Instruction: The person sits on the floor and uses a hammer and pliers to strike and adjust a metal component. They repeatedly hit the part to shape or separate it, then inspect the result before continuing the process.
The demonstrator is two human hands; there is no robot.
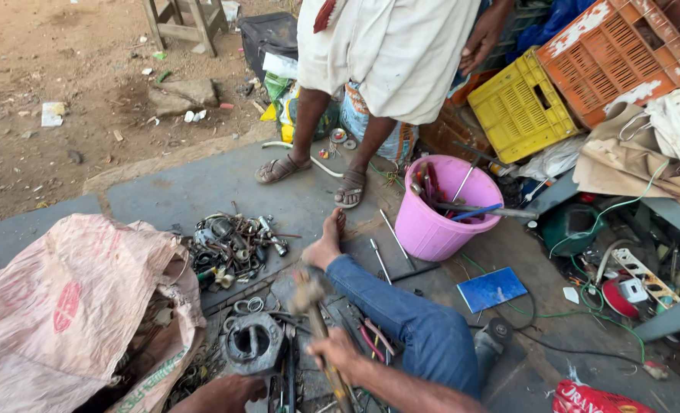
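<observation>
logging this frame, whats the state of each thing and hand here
wooden-handled hammer: raised, blurred, gripped by right hand
round grey metal casting: flat on ground, left hand beside it
pink plastic bucket: upright, full of tools
yellow plastic crate: tilted on its side
pale woven sack: lying open

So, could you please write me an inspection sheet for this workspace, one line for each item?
Surface: grey concrete slab beside bare dirt ground.
Job's things: hammer, its head blurred, above a round metal part.
Clutter: heap of scrap metal, pink bucket full of tools, big sack, blue plate, loose rods.
Hands: right hand grips the hammer handle; left hand rests by the metal part.
Cables: green wire and a black cable trail across the floor at right.
Surroundings: a person in sandals stands close by; yellow crate, orange crate.
</observation>
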